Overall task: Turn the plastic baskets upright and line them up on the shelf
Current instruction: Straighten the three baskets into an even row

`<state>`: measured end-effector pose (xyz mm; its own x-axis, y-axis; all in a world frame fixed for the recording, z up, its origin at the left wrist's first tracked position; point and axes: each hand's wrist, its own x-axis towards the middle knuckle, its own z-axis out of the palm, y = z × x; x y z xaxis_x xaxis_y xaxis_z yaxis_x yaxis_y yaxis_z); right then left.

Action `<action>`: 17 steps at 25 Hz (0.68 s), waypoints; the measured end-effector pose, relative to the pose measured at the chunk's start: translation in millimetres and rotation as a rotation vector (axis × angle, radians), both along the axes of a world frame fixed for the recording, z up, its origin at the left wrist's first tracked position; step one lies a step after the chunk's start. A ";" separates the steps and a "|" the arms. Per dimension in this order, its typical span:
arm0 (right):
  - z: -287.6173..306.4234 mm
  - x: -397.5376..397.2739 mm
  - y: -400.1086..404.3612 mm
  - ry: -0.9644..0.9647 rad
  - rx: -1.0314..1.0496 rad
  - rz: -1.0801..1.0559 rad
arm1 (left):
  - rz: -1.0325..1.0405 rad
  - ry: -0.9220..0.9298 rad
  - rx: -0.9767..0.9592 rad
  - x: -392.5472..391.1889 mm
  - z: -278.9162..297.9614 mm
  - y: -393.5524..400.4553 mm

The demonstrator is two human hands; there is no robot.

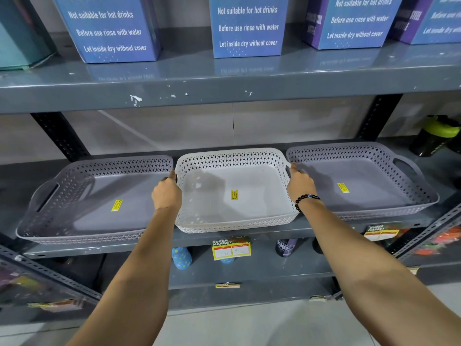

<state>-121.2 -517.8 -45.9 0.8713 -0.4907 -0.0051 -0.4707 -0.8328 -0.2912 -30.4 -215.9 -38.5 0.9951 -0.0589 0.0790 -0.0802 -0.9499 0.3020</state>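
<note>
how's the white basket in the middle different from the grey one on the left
The white basket is pale; the left grey basket is darker. Both hands, left hand and right hand, grip the white basket's sides; nothing touches the grey one. Both sit upright on the shelf, perforated, each with a yellow sticker inside.

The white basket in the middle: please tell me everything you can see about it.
The white basket looks like plastic, shallow and rectangular, with lattice-pierced walls, a solid floor and a handle slot in its right end. A yellow sticker lies on the floor inside. It stands upright and empty on the grey shelf, between two grey baskets, its front edge slightly overhanging. The left hand and right hand grip its two ends.
</note>
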 end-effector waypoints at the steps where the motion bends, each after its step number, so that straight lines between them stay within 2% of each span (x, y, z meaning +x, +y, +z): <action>1: 0.6 -0.4 0.5 0.001 0.004 0.000 | 0.001 -0.001 -0.002 0.4 -0.5 0.1; 17: 4.4 -2.7 5.2 0.006 -0.013 -0.015 | 0.012 -0.011 0.005 1.0 -2.7 -1.3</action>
